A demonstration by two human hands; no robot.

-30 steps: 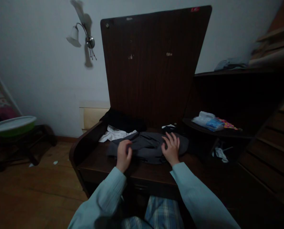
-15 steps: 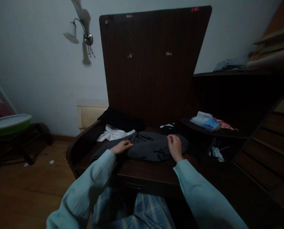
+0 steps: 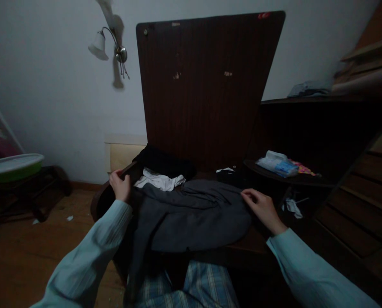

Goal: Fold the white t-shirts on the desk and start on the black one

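While the grey garment lies across the dark desk, with its left part hanging over the front edge, the step in hand seems to be spreading it. The right hand pinches its right edge between thumb and fingertips; the left hand is curled near its left end, but I cannot tell whether it grips cloth. The next move probably calls for a secure hold at both sides, with gentle pulling outward. At right, the curved shelf carries a plastic packet. At far left stands a green basin, whose content I cannot tell.
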